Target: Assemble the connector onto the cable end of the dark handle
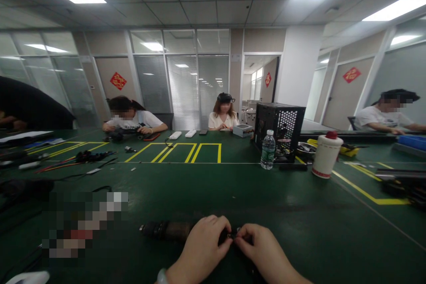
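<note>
Two hands meet at the near end of a dark tool (173,230) on the green table (299,213).
The left hand (207,242) lies over the tool, with thumb and forefinger curled around its right end; the other end, with a metal tip, points out to the left of this grip. Just beside, the right hand (262,246) has thumb and fingers brought together, pinching a small part (237,230), which is too small to identify. Well beyond the grip, ahead and to the right, stand a bottle (268,151), a black case (291,126) and a white jar (326,157).
</note>
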The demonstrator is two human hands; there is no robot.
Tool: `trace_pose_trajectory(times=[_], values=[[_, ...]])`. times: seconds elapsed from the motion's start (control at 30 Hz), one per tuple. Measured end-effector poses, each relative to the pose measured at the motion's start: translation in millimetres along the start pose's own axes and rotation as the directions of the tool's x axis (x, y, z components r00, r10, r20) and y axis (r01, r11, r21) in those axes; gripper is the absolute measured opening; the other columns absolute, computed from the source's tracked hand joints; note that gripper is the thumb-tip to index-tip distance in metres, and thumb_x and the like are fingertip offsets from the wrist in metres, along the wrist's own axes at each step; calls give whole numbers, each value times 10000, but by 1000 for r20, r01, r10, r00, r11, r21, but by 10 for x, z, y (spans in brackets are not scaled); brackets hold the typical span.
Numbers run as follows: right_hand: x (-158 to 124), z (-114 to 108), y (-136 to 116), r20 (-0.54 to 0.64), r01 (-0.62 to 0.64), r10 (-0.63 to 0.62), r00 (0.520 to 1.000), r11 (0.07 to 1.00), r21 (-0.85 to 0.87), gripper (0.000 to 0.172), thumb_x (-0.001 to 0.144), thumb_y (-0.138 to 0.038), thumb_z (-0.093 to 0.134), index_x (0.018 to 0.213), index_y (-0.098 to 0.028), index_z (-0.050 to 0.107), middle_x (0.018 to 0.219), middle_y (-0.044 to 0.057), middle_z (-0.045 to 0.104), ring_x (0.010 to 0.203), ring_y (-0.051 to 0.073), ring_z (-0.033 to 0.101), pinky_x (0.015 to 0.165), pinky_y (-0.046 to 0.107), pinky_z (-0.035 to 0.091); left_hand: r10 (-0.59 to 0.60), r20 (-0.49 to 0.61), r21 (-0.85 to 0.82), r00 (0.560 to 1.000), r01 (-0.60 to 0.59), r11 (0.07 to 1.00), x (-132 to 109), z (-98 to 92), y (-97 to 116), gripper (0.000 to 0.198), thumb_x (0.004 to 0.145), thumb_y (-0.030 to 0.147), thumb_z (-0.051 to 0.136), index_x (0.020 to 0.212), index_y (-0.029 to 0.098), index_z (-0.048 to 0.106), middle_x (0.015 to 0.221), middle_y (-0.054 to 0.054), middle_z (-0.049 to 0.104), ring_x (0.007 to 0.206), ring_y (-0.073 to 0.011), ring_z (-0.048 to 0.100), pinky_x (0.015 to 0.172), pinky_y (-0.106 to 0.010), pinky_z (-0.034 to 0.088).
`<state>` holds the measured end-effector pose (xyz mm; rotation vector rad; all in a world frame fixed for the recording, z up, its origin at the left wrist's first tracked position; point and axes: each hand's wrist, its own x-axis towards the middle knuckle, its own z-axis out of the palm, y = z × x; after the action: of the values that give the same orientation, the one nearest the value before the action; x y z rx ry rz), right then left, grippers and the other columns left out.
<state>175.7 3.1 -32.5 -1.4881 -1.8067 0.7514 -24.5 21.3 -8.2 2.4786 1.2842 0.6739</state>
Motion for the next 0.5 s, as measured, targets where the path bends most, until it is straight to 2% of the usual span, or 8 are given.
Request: trace_pose_trajectory(times=[0.17, 0.5], values=[[-6, -9, -20, 1, -8, 8, 1000, 1000, -3, 98, 848, -212, 667, 786, -222, 741, 770, -21, 718, 718, 165, 654, 620, 204, 407, 26, 24, 8, 999, -27, 1000, 4, 7, -19, 75, 851, 186, 662, 898, 235, 629, 959, 9, 644, 927, -208, 573, 833, -324, 399], [-32, 8, -32, -6, -14, 14, 1000, 1000, 2, 100, 866, -235, 643, 808, -215, 722, 788, -15, 720, 734, 173, 652, 644, 214, 418, 46, 34, 22, 998, -47, 999, -16, -37, 24, 84, 856, 193, 613, 931, 228, 624, 972, -13, 645, 936, -224, 572, 835, -339, 419]])
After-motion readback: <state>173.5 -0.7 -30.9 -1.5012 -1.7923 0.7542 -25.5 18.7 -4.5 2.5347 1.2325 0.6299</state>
